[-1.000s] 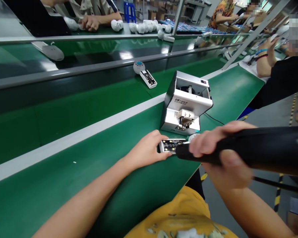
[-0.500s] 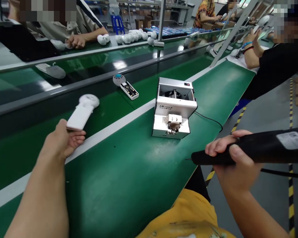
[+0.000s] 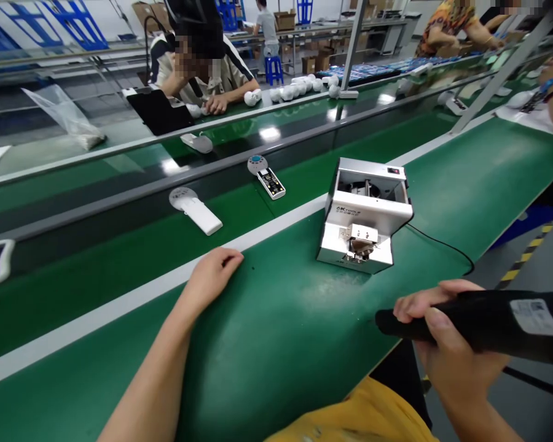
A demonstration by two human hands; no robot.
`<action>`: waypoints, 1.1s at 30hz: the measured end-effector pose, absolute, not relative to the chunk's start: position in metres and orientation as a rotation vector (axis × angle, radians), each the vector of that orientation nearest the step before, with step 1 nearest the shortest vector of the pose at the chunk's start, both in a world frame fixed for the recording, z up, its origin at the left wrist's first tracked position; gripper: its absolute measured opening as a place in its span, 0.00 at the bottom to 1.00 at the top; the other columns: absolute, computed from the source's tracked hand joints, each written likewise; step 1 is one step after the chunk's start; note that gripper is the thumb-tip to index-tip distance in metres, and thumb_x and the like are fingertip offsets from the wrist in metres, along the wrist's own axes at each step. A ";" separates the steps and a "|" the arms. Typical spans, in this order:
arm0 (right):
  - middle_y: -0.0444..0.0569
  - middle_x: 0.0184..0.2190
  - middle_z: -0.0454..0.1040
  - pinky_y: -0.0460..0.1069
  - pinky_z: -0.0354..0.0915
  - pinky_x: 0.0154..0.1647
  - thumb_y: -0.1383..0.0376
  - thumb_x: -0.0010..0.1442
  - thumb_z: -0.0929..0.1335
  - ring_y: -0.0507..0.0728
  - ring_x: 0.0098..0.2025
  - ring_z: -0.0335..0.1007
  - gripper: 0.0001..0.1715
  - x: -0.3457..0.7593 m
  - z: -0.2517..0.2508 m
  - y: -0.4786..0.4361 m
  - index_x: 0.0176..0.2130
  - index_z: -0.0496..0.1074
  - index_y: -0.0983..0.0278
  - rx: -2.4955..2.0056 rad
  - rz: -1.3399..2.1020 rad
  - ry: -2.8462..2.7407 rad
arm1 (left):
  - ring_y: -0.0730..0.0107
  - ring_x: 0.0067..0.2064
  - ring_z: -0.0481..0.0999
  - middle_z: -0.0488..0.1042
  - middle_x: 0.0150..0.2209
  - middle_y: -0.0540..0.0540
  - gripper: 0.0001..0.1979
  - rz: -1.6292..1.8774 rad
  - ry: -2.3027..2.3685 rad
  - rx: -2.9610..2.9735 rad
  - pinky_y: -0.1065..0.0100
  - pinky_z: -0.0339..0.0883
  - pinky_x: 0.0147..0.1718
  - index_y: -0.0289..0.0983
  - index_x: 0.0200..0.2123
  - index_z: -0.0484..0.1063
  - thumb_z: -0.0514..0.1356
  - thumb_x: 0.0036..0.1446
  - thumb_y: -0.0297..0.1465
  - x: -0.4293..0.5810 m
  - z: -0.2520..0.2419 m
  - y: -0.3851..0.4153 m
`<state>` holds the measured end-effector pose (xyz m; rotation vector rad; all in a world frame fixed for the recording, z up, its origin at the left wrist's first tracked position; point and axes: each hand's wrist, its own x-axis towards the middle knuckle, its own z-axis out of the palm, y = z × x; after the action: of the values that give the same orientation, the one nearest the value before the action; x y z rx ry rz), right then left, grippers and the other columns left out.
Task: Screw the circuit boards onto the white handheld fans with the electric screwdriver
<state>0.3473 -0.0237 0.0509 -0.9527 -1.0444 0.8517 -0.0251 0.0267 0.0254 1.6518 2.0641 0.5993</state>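
My right hand (image 3: 461,344) is wrapped round a black electric screwdriver (image 3: 493,322), its nose pointing left over the bench edge. Loosely curled at the border of the green bench, my left hand (image 3: 214,270) has nothing visible in it. Just beyond it, a white handheld device (image 3: 198,212) with a round head lies on the green conveyor, apart from the fingers. Farther along lies a similar device (image 3: 270,179) with its circuit board exposed. A silver screw feeder (image 3: 371,215) stands on the bench between my hands.
A white strip (image 3: 276,229) separates bench and conveyor. Across the line, a person (image 3: 216,101) sits near several white round-headed parts (image 3: 288,92). A metal post (image 3: 502,73) rises at the right. The feeder's black cable (image 3: 447,247) trails right. A white handle-like frame (image 3: 4,264) shows at far left.
My left hand has let go of the white device, which now lies on the conveyor, and has drawn back to the bench border. The view has swung left. The screwdriver stays in my right hand.
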 end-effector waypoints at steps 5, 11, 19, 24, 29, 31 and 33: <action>0.42 0.26 0.76 0.55 0.71 0.32 0.69 0.61 0.72 0.58 0.28 0.72 0.19 0.347 0.048 -0.022 0.50 0.66 0.60 -0.936 0.871 -1.088 | 0.56 0.42 0.76 0.77 0.41 0.42 0.17 0.523 1.883 1.829 0.60 0.69 0.43 0.38 0.45 0.76 0.57 0.61 0.42 -0.010 0.017 0.010; 0.41 0.26 0.75 0.54 0.70 0.33 0.69 0.63 0.71 0.57 0.28 0.71 0.18 0.349 0.041 -0.022 0.50 0.65 0.59 -0.937 0.899 -1.040 | 0.54 0.42 0.73 0.74 0.38 0.42 0.13 0.527 1.849 2.007 0.56 0.66 0.45 0.39 0.35 0.73 0.53 0.64 0.39 -0.005 0.010 0.021; 0.41 0.25 0.74 0.54 0.71 0.34 0.66 0.61 0.72 0.56 0.28 0.70 0.17 0.353 0.038 -0.021 0.48 0.65 0.58 -0.935 0.963 -0.911 | 0.65 0.33 0.73 0.73 0.32 0.47 0.11 0.932 1.604 1.408 0.64 0.67 0.35 0.39 0.35 0.68 0.55 0.62 0.41 0.082 0.016 0.014; 0.40 0.22 0.70 0.52 0.70 0.30 0.65 0.58 0.72 0.54 0.24 0.66 0.15 0.347 0.057 -0.015 0.44 0.66 0.58 -0.839 0.976 -0.722 | 0.72 0.27 0.70 0.71 0.27 0.51 0.13 0.910 1.215 0.994 0.70 0.63 0.30 0.35 0.35 0.73 0.65 0.51 0.38 0.164 0.000 0.014; 0.39 0.21 0.68 0.49 0.69 0.26 0.63 0.59 0.70 0.53 0.21 0.65 0.11 0.342 0.073 -0.009 0.42 0.67 0.58 -0.676 0.921 -0.656 | 0.73 0.26 0.68 0.72 0.25 0.51 0.14 0.828 1.143 1.001 0.70 0.61 0.29 0.35 0.31 0.73 0.64 0.54 0.42 0.191 -0.011 0.011; 0.39 0.21 0.68 0.49 0.69 0.25 0.62 0.59 0.70 0.53 0.21 0.65 0.10 0.339 0.074 -0.007 0.42 0.67 0.58 -0.653 0.895 -0.642 | 0.73 0.25 0.68 0.71 0.24 0.51 0.17 0.806 1.146 1.023 0.70 0.61 0.29 0.35 0.30 0.72 0.63 0.55 0.44 0.190 -0.013 0.011; 0.39 0.21 0.68 0.49 0.69 0.24 0.61 0.60 0.70 0.52 0.20 0.65 0.10 0.335 0.072 -0.004 0.42 0.67 0.58 -0.654 0.877 -0.626 | 0.74 0.24 0.67 0.71 0.23 0.51 0.19 0.784 1.154 1.045 0.70 0.60 0.28 0.36 0.29 0.72 0.63 0.55 0.47 0.186 -0.016 0.013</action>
<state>0.3346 -0.0045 0.0719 -0.6539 -0.6264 0.8769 0.1863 0.0126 -0.0156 1.0451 1.1544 0.7841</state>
